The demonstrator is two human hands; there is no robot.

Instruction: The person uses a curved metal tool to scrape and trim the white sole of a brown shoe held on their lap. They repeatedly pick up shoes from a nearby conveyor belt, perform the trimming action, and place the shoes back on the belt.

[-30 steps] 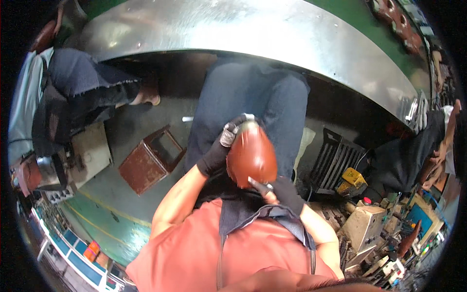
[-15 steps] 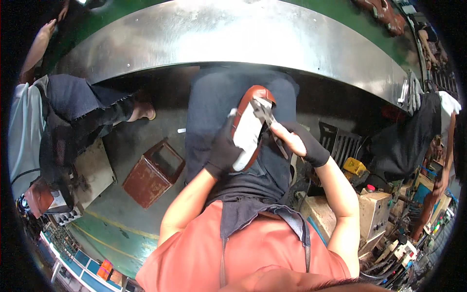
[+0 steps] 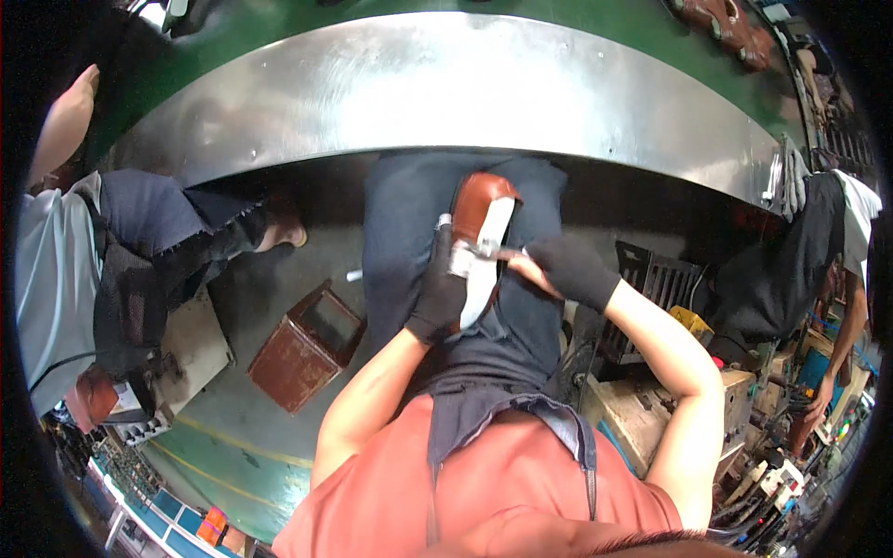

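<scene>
A brown leather shoe upper (image 3: pixel 483 203) with a white bottom rests over my lap, its toe pointing away from me. My left hand (image 3: pixel 437 293), in a black fingerless glove, is closed around its left side, with the thumb or a fingertip showing near the shoe's middle. In my gloved right hand (image 3: pixel 569 272) is a metal pliers-like tool (image 3: pixel 500 253). Its head meets the white bottom around mid-shoe, though blur hides exactly what the jaws touch. The right fingers curl about the handles, which are mostly covered.
A metal-edged bench (image 3: pixel 391 102) curves across beyond my knees. A brown box-like stool (image 3: pixel 296 358) stands on the floor to my left, near a seated person's leg (image 3: pixel 219 223). Machinery (image 3: pixel 642 423) and a dark slatted crate (image 3: pixel 670 288) are on my right.
The tool has moved from the toe down to the middle of the shoe, its handles now pointing right. My right hand has turned, and the brown toe leather shows more.
</scene>
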